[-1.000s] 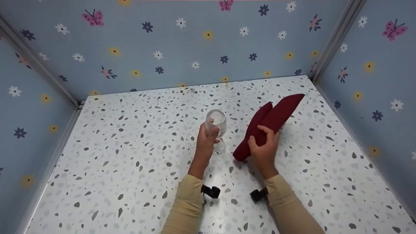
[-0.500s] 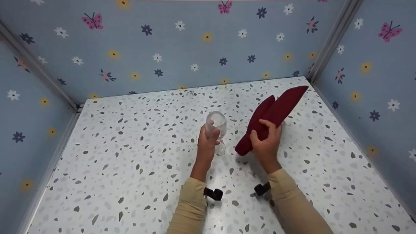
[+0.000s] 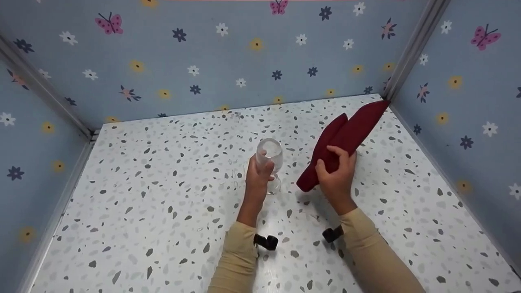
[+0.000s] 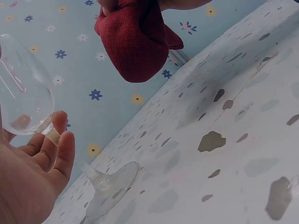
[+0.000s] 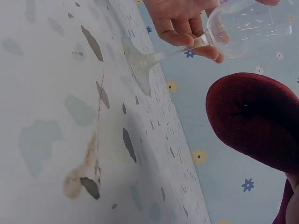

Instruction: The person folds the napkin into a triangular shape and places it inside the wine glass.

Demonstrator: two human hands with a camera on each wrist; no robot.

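Note:
My left hand point(image 3: 256, 179) grips a clear stemmed wine glass point(image 3: 276, 158), its thumb over the bowl and its fingers curled about the top of the stem. The glass stands upright, and its round foot point(image 4: 113, 189) is right at the tabletop in the left wrist view. To the right, my right hand point(image 3: 338, 179) holds a folded dark red cloth napkin point(image 3: 353, 128) between thumb and fingers. Two pointed layers of the napkin fan out toward the back right. Its rolled, rounded lower end point(image 5: 250, 119) points toward me, raised above the table and apart from the glass.
Both hands are over a white speckled tabletop point(image 3: 163, 219). Blue flowered panels, one of them the back wall point(image 3: 228, 53), enclose it at the back and on both sides. A brownish mark point(image 5: 79, 175) shows on the tabletop in the right wrist view.
My right hand has moved the napkin a little farther away and to the right. My left hand stays on the glass in nearly the same place.

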